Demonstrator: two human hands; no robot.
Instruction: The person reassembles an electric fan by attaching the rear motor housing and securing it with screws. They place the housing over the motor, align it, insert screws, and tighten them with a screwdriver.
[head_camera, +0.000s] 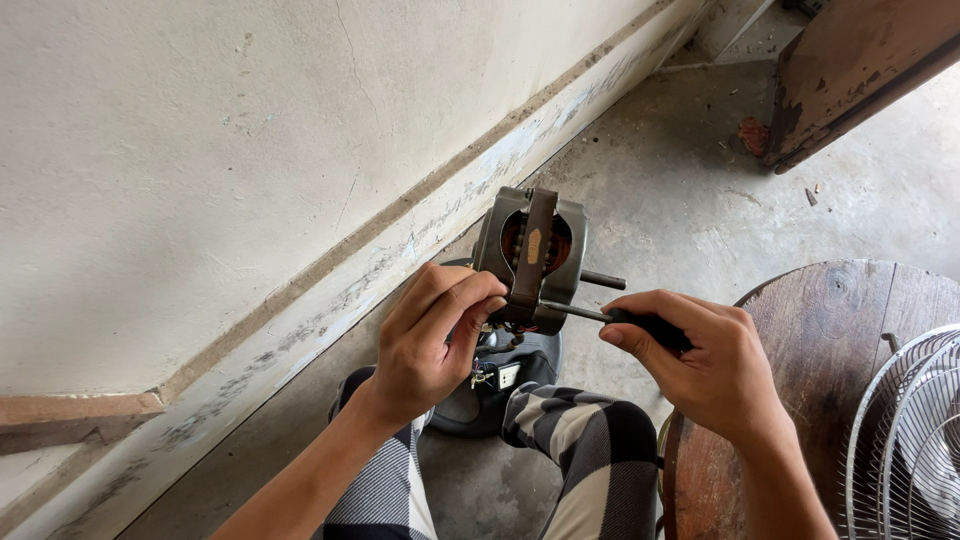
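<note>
A grey metal fan motor (530, 250) with copper windings and a protruding shaft (603, 280) is held up in front of me. My left hand (430, 340) grips its lower left side, fingers curled on the casing. My right hand (700, 365) is closed on a screwdriver with a black handle (655, 328); its thin metal shank (575, 312) points left and its tip meets the motor's lower edge. Small wires and a connector (495, 375) hang below the motor.
A dark round fan base (500, 400) sits on the concrete floor between my knees in checked trousers (590, 450). A round wooden table (830, 330) stands at right with white wire fan guards (915, 430) on it. A plastered wall runs left; a worn wooden door (850, 70) is top right.
</note>
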